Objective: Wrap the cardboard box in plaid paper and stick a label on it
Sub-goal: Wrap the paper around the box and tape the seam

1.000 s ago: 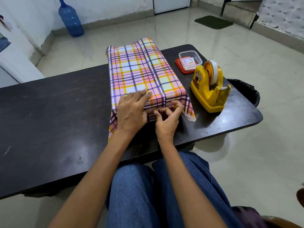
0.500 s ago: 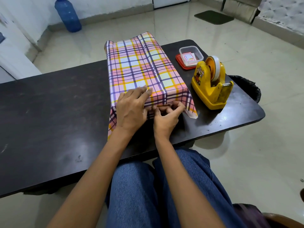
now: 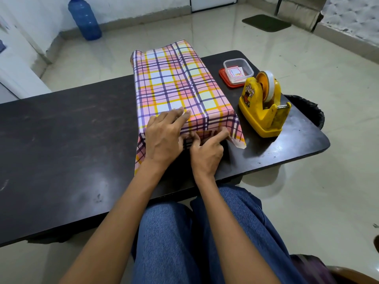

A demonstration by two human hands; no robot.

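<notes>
- The wrapped cardboard box point(image 3: 174, 85) lies lengthwise on the dark table point(image 3: 71, 130), right of the middle, with a seam running along its top.
- The plaid paper point(image 3: 235, 128) hangs loose at the near end — one pointed flap sticks out to the right, another drops on the left.
- The left hand point(image 3: 164, 138) rests on the top near edge, fingers point(image 3: 180, 113) straight and flat on the paper.
- The right hand point(image 3: 207, 152) is at the near end face: its index finger point(image 3: 217, 137) is stretched along the fold and the other fingers are curled. Whether they pinch the paper, I cannot tell.
- A yellow tape dispenser point(image 3: 264, 107) stands just right of the box; beyond it, a clear tub point(image 3: 238, 71) holds labels.
</notes>
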